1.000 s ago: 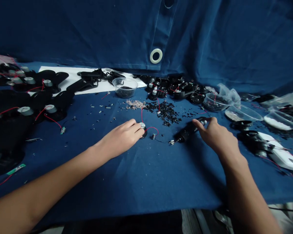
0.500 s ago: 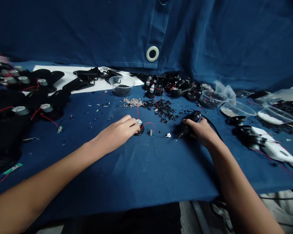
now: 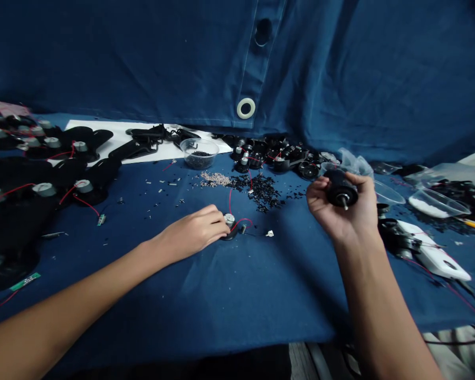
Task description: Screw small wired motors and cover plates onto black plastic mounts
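Note:
My left hand [image 3: 200, 228] rests on the blue cloth, its fingers closed on a small silver motor [image 3: 229, 217] set in a round black base. Red wires rise and curl from the motor. One leads toward a small circuit board [image 3: 243, 229], and a small white piece [image 3: 269, 233] lies to its right. Raised above the cloth at the right, my right hand [image 3: 350, 221] grips a black electric screwdriver [image 3: 340, 191]. Its bit points toward me, and nothing touches the tip.
Beyond my left hand lie a pile of small screws [image 3: 215, 179], black bits [image 3: 265, 191] and a clear tub [image 3: 199, 154]. Black motor assemblies [image 3: 45, 189] stand at left. At right are a white part [image 3: 435, 248] and another tub [image 3: 435, 203]. A blue curtain [image 3: 142, 63] hangs behind.
My right hand has lifted the electric screwdriver off the cloth and turned it, so its bit now faces me. My left hand stays on the motor. The view has tilted slightly upward.

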### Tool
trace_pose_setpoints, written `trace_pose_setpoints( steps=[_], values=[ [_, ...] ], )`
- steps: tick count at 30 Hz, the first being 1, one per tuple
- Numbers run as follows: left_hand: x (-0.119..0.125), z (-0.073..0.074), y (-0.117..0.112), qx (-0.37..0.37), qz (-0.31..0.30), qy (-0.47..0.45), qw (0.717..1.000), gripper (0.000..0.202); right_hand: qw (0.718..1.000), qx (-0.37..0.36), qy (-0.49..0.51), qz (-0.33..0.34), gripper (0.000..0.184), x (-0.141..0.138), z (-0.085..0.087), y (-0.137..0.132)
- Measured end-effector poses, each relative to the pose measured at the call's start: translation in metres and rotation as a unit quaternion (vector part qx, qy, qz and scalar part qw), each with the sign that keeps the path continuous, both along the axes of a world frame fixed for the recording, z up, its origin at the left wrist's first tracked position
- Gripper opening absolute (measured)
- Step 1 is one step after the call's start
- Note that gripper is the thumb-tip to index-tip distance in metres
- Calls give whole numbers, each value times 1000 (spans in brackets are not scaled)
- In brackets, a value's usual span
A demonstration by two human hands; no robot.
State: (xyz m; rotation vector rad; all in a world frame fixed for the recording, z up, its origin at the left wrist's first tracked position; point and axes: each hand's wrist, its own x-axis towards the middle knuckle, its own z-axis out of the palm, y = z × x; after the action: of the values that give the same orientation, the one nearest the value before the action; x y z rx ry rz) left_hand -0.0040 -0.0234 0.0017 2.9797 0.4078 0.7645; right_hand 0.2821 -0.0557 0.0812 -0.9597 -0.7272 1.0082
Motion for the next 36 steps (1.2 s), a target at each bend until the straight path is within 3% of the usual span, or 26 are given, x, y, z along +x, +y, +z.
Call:
trace_pose_setpoints(
  steps=[3, 6, 11, 16, 20, 28, 36],
  values=[
    [1, -2, -3, -6, -15, -1, 1000, 20, 994, 33, 101, 3, 15, -23, 21, 14],
    [3, -3, -6, -54, 20, -5, 998, 20, 968, 46, 245, -34, 12, -45, 30, 27],
    [6, -6, -9, -104, 57, -19, 993, 15, 929, 8, 363, -75, 10, -66, 8, 35],
    [8, -7, -8, -116, 60, -31, 991, 11, 949, -49, 302, -75, 12, -76, -20, 33],
    [7, -6, -6, -110, 61, -32, 991, 11, 965, -24, 250, -76, 16, -84, -30, 32],
    [7, -2, -9, -37, 63, 22, 997, 17, 984, 63, 111, -126, 18, -93, -33, 28],
    [14, -3, -14, -11, 93, 19, 995, 18, 983, 96, 91, -126, 19, -99, -30, 21]
  ],
)
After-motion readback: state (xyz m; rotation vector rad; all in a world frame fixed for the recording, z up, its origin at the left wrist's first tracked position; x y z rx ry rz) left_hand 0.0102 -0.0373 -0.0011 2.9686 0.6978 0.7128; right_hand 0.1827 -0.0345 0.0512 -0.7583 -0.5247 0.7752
